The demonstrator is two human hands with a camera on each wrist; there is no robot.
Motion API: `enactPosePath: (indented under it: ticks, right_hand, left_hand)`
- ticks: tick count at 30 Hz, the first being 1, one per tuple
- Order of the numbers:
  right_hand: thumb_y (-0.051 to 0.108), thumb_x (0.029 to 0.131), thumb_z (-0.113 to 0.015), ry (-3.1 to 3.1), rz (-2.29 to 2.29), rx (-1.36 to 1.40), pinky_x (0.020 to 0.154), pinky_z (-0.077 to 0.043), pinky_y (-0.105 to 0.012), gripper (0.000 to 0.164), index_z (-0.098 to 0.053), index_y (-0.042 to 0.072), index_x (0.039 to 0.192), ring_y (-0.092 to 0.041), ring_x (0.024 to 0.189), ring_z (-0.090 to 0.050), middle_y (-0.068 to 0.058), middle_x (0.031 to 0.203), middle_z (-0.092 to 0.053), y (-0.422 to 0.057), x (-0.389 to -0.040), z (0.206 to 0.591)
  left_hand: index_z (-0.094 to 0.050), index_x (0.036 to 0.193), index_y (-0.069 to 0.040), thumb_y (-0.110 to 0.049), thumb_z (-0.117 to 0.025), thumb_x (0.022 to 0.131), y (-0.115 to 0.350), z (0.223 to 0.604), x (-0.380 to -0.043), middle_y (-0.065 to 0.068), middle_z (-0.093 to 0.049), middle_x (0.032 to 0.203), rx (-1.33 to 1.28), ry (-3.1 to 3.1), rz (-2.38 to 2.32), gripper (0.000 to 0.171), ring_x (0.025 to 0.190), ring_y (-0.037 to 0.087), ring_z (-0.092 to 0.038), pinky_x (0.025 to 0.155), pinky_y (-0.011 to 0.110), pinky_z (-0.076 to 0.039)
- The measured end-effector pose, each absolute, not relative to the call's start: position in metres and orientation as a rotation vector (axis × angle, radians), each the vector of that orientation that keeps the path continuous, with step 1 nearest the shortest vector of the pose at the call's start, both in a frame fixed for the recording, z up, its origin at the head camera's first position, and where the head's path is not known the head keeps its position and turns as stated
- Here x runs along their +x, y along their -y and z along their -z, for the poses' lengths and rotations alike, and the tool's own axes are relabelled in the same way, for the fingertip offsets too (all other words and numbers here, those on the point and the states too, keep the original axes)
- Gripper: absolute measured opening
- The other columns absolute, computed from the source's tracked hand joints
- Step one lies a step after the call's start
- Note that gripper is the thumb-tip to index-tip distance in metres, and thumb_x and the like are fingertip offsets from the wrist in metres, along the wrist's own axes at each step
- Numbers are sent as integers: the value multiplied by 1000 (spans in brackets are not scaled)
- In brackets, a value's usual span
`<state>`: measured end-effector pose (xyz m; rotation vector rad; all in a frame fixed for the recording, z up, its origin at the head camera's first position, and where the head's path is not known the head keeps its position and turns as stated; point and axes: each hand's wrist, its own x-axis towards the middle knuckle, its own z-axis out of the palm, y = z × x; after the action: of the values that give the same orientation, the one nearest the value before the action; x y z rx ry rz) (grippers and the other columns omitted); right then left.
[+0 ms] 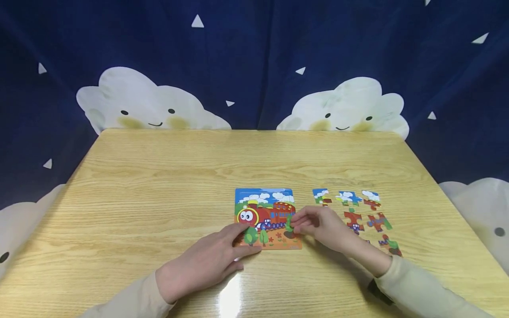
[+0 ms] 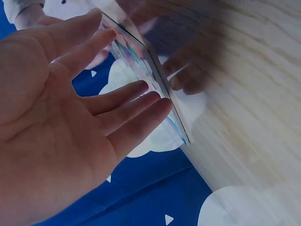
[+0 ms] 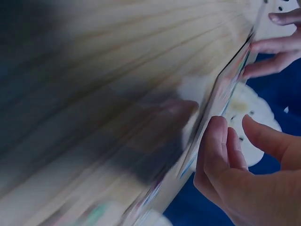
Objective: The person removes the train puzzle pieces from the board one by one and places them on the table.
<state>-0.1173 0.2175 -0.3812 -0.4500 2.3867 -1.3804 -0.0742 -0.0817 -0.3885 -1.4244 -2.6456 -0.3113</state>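
A square jigsaw puzzle with a red cartoon train lies on the wooden table in front of me. My left hand reaches it from the left, its extended fingers resting at the left side and lower left corner. At the right side is my right hand, its bent fingertips right at the puzzle's edge beside a printed green plant. In the right wrist view, thumb and fingers stand apart, with no piece showing between them. The left wrist view shows the left fingers spread along the puzzle's thin edge.
Several loose puzzle pieces lie on the table to the right, partly behind my right hand and forearm. A dark object shows under the right sleeve. Behind the table hangs a dark blue curtain with clouds and white triangles.
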Motion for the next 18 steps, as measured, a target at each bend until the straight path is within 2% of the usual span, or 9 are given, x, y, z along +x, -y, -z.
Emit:
enactPosePath:
  ticks: [4,9,18]
  right_hand:
    - [-3,92,-63,-2287,1430,-461,74,-55,-26,17,-66,-9,108,-28,88,-68,-16,97,-71,-190,-124,385]
    - [-3,90,-64,-2279,1420,-495,66,-52,-23,17,-67,-8,107,-24,85,-68,-15,96,-72,-165,-128,388]
    - [-4,89,-66,-2297,1417,-461,71,-54,-24,15,-70,-8,103,-21,83,-69,-11,89,-71,-147,-132,389]
  left_hand:
    - [-63,133,-26,-25,-74,88,87,387,-74,26,-45,139,-1391,2708,323,46,125,33,-51,95,41,-49]
    - [-62,135,-28,-27,-74,88,94,387,-73,28,-45,139,-1390,2741,264,49,127,36,-50,94,43,-50]
    - [-62,134,-27,-28,-74,88,96,387,-72,30,-47,139,-1399,2744,241,48,129,36,-48,92,43,-51]
